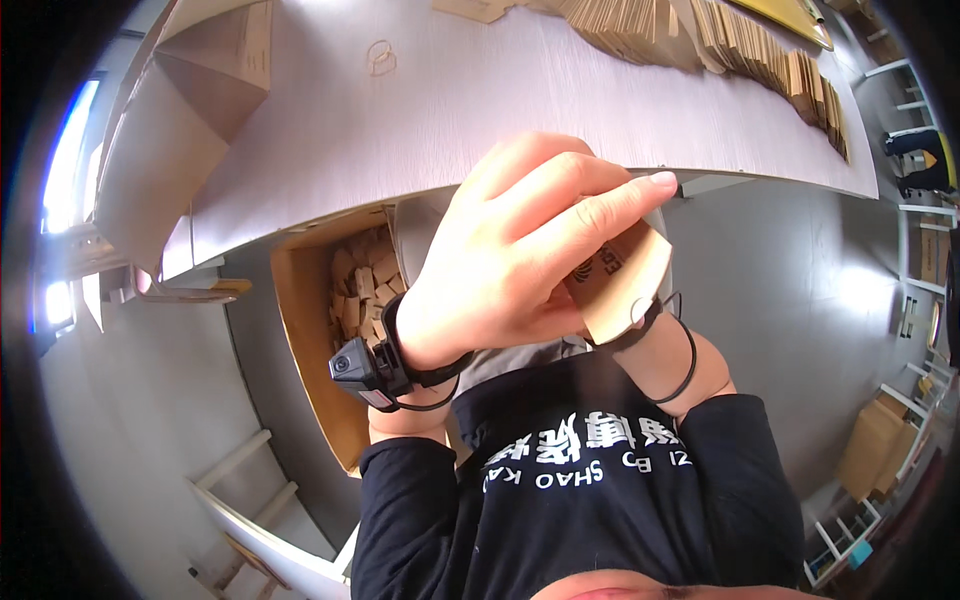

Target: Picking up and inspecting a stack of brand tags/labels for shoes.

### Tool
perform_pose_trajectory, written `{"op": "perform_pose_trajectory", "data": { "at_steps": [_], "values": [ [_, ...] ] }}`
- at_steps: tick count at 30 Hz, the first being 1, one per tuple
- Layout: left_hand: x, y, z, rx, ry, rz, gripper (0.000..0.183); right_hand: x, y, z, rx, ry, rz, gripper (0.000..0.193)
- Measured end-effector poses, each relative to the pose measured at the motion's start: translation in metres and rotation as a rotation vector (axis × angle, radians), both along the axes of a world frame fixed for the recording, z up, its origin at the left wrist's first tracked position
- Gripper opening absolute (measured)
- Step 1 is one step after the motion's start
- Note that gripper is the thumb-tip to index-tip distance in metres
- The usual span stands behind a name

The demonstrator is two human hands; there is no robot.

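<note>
My left hand (pixel 510 240) is above the far end of my lap, just past the table's near edge, its fingers curled round a small brown kraft card piece (pixel 632 275) with dark print. The index finger lies stretched along the card's far side. A thin loop shows at the card's near end; what it is I cannot make out. My right hand (pixel 642 318) is behind the card and my left hand, only a bit of a fingertip showing; its grip is hidden. A black strap with a small camera (pixel 362 372) is round my left wrist.
Below the table edge, to the left, stands an open cardboard box (pixel 300 330) holding many small kraft pieces (pixel 365 285). On the table (pixel 330 130) lie thin rubber bands (pixel 380 58) and long rows of kraft cards (pixel 750 50). A large cardboard carton (pixel 180 120) stands at the left.
</note>
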State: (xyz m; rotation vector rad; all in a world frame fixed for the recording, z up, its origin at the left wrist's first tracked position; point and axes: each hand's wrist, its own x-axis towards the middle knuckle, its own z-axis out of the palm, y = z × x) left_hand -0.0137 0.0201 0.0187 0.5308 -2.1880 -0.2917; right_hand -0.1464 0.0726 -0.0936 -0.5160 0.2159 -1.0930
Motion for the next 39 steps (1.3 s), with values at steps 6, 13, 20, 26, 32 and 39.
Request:
{"op": "perform_pose_trajectory", "data": {
  "at_steps": [6, 13, 20, 26, 32, 39],
  "values": [
    [0.013, -0.002, -0.01, 0.068, 0.068, -0.173, 0.088, 0.0, -0.001, 0.018, 0.304, -0.115, 0.197, 0.037],
    [0.028, -0.001, -0.007, 0.285, 0.099, -0.074, 0.08, -0.014, -0.007, 0.026, -0.153, 0.263, -0.156, 0.049],
    [0.038, 0.022, -0.057, 0.816, 0.447, -0.064, 0.069, -0.023, -0.023, 0.04, -0.64, 0.459, -0.399, 0.07],
    [0.016, 0.028, -0.082, 0.794, 0.467, -0.164, 0.094, -0.026, -0.022, 0.034, -0.348, 0.485, -0.046, 0.089],
    [0.0, 0.046, -0.108, 0.876, 0.52, -0.215, 0.082, -0.044, -0.024, 0.03, -0.34, 0.573, -0.089, 0.085],
    [0.0, 0.042, -0.107, 0.887, 0.778, -0.283, 0.078, -0.058, -0.035, 0.036, -0.381, 0.511, 0.027, 0.082]
  ]
}}
